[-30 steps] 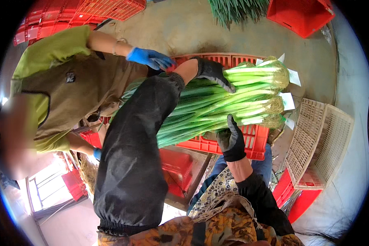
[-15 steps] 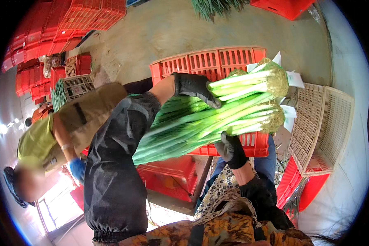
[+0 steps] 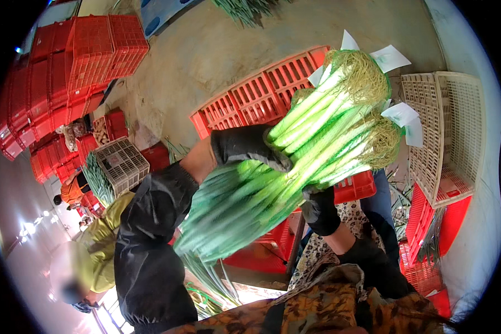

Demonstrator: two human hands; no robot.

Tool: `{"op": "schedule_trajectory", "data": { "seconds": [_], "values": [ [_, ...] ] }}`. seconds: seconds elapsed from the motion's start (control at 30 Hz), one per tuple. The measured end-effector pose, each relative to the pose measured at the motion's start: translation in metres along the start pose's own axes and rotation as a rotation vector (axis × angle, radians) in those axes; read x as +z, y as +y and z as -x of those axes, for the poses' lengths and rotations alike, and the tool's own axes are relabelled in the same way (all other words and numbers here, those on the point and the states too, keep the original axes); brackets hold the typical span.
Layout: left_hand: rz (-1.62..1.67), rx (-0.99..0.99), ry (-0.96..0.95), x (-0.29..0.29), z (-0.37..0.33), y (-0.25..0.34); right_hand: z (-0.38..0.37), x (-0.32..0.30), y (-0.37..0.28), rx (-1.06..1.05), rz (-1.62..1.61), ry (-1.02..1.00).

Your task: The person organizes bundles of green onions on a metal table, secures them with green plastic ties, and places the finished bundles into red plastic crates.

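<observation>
Several bundles of green onions (image 3: 312, 150) lie together across my arms above a red crate, their white stalks and shaggy roots at the upper right and their green leaves trailing to the lower left. White paper tags (image 3: 402, 114) stick out by the roots. My left hand (image 3: 250, 147), in a black glove, is wrapped over the top of the stalks. On the near side, my right hand (image 3: 320, 211), also black-gloved, grips the bundles from below; its fingertips are partly hidden under them. The red crate (image 3: 236, 106) shows behind and beneath the onions.
Beige crates (image 3: 420, 128) stand on the right, with red crates (image 3: 420, 222) below them. High stacks of red crates (image 3: 50, 83) fill the left. A person in a yellow-green top (image 3: 103, 245) is beside my left sleeve. More green onions (image 3: 245, 11) lie on the far floor.
The bundles have tilted, their root ends swinging up and away while the leaves drop nearer me. Both hands keep their hold. My view has turned, and the other person appears lower.
</observation>
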State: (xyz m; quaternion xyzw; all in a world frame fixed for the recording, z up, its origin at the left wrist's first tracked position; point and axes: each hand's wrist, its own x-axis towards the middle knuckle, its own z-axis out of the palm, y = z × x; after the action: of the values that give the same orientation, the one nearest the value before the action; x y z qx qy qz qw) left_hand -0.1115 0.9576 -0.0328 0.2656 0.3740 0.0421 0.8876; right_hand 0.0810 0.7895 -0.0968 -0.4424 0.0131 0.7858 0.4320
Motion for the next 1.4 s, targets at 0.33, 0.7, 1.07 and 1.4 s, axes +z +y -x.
{"op": "schedule_trajectory", "data": {
  "seconds": [0.33,0.7,1.07,1.4],
  "values": [
    [-0.611,0.125,0.087,0.029,0.085,0.046,0.066,0.086,-0.046,0.111,-0.103,-0.152],
    [-0.165,-0.151,0.578,0.106,0.216,0.089,0.116,0.176,-0.1,0.243,-0.087,-0.373],
    [0.008,-0.487,0.69,0.251,0.264,0.101,0.21,0.198,-0.153,0.968,-0.45,-0.46],
    [0.717,0.008,1.087,0.458,0.281,-0.189,0.27,0.136,-0.078,1.596,0.336,-0.326]
  ]
}}
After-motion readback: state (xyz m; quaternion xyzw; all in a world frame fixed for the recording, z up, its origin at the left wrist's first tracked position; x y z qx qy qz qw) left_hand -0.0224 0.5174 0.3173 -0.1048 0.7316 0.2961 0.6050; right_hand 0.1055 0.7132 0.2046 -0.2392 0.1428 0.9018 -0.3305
